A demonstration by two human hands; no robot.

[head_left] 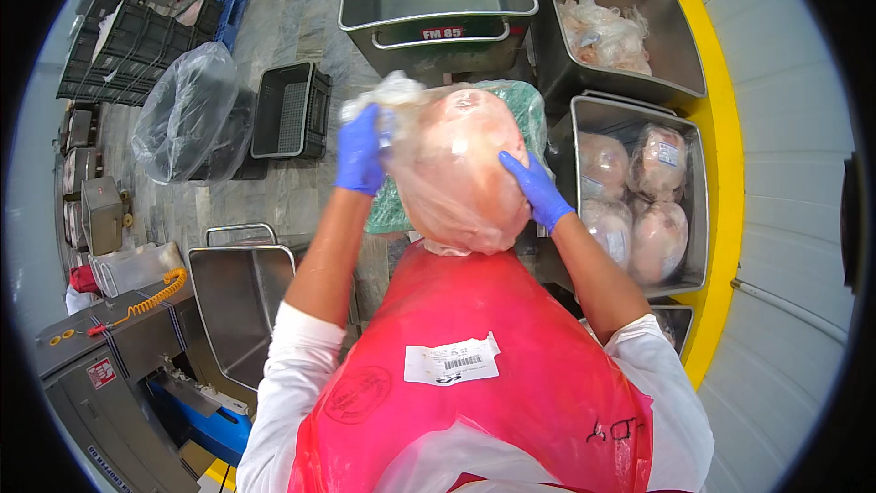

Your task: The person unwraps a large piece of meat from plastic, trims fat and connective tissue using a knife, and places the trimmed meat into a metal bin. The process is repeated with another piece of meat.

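A large pale pink piece of meat in clear plastic wrap (465, 169) is held up in front of my red apron (474, 310). My left hand (362, 153), in a blue glove, is closed round the bunched end of the plastic wrap (392, 96) at the meat's left. Against the meat's right side, my right hand (534, 190), gloved the same way, presses with its thumb on the front; its other fingers are partly hidden. Behind the meat shows a green textured surface (391, 210), mostly covered.
Steel bins stand around: a large one (441, 29) ahead, one with crumpled plastic (675, 82) at far right, one with several wrapped meat pieces (693, 210) right, another (242, 251) left. A black crate (319, 114) and bag-lined bin (182, 119) stand far left. A grey machine (100, 393) is lower left.
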